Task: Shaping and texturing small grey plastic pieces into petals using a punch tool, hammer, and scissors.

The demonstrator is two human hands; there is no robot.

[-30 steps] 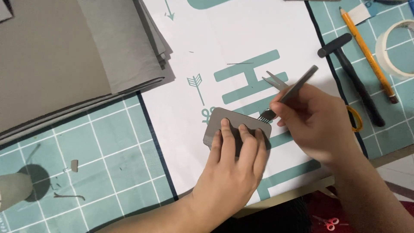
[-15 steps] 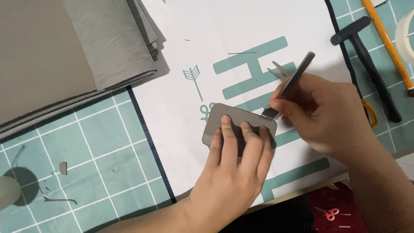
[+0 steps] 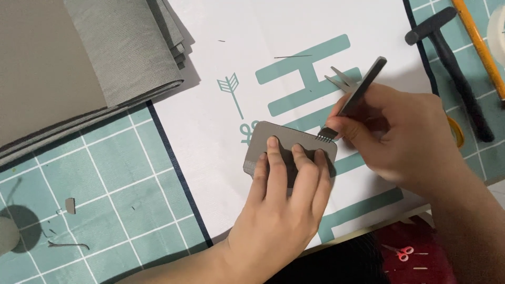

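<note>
A small grey leather piece (image 3: 268,134) with rounded corners lies on a white sheet (image 3: 210,137) with teal print. My left hand (image 3: 281,210) presses flat on it, several fingers spread over its near half. My right hand (image 3: 400,139) grips a dark metal pronged chisel (image 3: 353,97), held slanted, its teeth resting on the piece's upper right edge. A row of small punched marks shows at that edge beside the teeth.
A stack of grey leather sheets (image 3: 79,68) lies at the upper left on a teal grid cutting mat (image 3: 105,179). A black hammer (image 3: 452,63), an orange pencil (image 3: 481,47) and small grey scraps (image 3: 68,205) lie around. Red scissors (image 3: 402,253) sit below the table edge.
The camera view has shifted slightly. Both hands stay in place, the left pressing the leather piece and the right keeping the chisel's teeth at the piece's upper right edge.
</note>
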